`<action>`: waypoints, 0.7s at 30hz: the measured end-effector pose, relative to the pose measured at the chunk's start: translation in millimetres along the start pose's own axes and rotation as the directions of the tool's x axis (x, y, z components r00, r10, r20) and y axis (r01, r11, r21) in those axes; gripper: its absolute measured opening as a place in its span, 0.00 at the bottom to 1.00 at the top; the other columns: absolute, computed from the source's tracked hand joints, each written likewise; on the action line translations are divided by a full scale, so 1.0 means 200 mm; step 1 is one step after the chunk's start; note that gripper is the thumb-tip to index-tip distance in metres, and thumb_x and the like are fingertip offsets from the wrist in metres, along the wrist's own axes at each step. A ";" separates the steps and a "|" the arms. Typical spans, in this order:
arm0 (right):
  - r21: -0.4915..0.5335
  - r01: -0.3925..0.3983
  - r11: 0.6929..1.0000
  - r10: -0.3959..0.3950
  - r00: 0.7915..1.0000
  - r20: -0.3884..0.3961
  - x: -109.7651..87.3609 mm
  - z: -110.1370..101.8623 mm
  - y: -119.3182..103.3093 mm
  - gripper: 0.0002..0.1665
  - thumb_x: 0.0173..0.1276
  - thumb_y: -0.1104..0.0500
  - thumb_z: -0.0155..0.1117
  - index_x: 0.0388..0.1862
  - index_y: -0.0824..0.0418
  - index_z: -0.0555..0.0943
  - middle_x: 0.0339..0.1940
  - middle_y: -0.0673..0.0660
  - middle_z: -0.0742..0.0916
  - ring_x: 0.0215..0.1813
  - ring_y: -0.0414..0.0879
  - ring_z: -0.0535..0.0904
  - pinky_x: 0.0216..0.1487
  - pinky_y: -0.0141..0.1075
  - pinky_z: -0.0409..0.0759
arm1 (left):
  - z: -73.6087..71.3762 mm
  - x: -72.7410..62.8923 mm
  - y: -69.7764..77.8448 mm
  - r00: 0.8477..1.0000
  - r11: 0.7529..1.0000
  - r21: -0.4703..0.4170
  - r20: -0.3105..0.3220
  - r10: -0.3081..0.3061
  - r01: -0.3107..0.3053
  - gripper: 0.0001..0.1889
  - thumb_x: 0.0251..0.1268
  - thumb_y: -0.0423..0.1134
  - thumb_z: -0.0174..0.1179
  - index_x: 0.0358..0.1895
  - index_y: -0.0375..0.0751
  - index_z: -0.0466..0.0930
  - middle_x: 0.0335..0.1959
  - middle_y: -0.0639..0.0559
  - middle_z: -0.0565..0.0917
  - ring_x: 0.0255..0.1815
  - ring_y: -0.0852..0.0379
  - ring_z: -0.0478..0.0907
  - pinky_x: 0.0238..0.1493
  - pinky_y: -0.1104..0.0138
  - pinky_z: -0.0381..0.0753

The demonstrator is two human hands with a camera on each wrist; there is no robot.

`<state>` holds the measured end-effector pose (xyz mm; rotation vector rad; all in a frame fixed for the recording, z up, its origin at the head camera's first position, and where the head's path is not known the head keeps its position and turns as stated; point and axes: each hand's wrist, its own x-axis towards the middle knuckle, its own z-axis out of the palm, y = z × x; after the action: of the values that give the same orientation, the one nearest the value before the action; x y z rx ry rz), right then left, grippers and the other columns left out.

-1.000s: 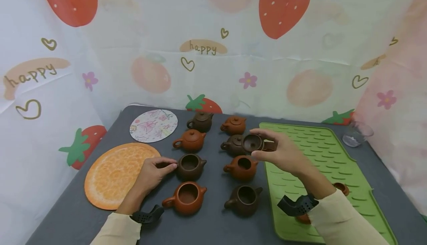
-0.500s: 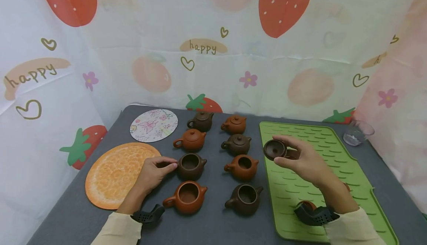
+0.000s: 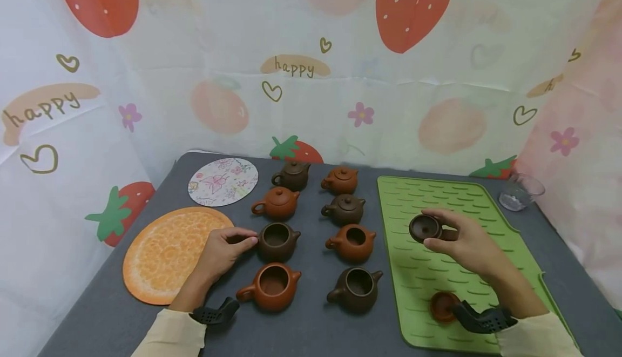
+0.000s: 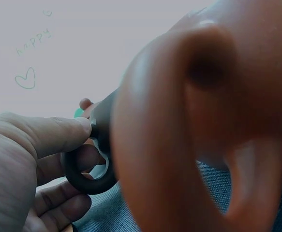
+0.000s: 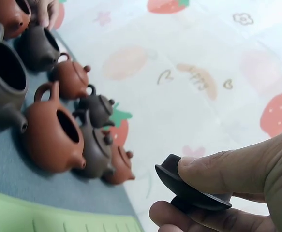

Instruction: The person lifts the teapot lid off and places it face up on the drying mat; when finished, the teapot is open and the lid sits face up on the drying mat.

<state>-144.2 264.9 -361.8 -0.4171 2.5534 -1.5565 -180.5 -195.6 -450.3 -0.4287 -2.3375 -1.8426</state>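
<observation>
My left hand (image 3: pixel 221 253) holds the handle of an uncovered dark brown teapot (image 3: pixel 278 246) on the grey table. In the left wrist view the thumb lies at the top of the dark handle ring (image 4: pixel 75 176), with fingers behind it. My right hand (image 3: pixel 468 241) pinches a dark brown teapot lid (image 3: pixel 424 229) above the green mat (image 3: pixel 403 270), its hollow underside showing in the head view. The right wrist view has the thumb on one side of the lid (image 5: pixel 186 188) and fingers on the other. A reddish-brown lid (image 3: pixel 444 307) lies on the mat, partly covered by the wrist strap.
Uncovered teapots are a reddish-brown one (image 3: pixel 274 287), an orange-brown one (image 3: pixel 352 244) and a dark one (image 3: pixel 357 290). Several lidded teapots, among them an orange-brown one (image 3: pixel 281 203), stand behind. An orange round mat (image 3: pixel 170 254), a floral disc (image 3: pixel 223 181) and a glass cup (image 3: pixel 519 192) lie around them.
My right hand has carried the dark lid rightward and nearer, from beside the lidded dark teapot to over the green mat. My left hand has stayed on the teapot handle.
</observation>
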 end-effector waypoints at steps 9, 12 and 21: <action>-0.031 -0.048 0.998 0.048 0.999 0.000 -0.02 -0.05 0.04 0.37 0.65 0.65 0.67 0.71 0.68 0.64 0.63 0.73 0.70 0.58 0.67 0.75 0.44 0.44 0.81 | 0.00 0.00 0.00 1.000 1.000 -0.007 0.004 0.003 -0.003 0.06 0.58 0.24 0.66 0.38 0.24 0.85 0.35 0.36 0.85 0.36 0.57 0.80 0.36 0.73 0.76; -0.041 -0.055 0.998 0.056 0.998 0.016 -0.02 -0.08 0.06 0.37 0.65 0.66 0.67 0.71 0.68 0.64 0.62 0.73 0.70 0.58 0.68 0.74 0.44 0.45 0.81 | 0.00 0.00 0.00 1.000 1.000 -0.010 0.006 -0.003 0.003 0.06 0.58 0.25 0.66 0.38 0.24 0.85 0.35 0.36 0.85 0.36 0.56 0.80 0.36 0.73 0.76; -0.082 -0.082 0.993 0.087 0.994 0.059 -0.02 -0.12 0.11 0.36 0.65 0.68 0.65 0.69 0.71 0.63 0.59 0.73 0.73 0.56 0.67 0.76 0.44 0.44 0.81 | 0.00 0.00 0.01 1.000 1.000 -0.006 0.005 -0.009 0.009 0.07 0.58 0.25 0.66 0.38 0.24 0.85 0.35 0.36 0.85 0.37 0.56 0.80 0.36 0.73 0.76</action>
<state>-150.5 297.2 -370.6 -0.3554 2.5569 -1.3948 -179.8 -195.4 -449.2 -0.4246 -2.3413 -1.8549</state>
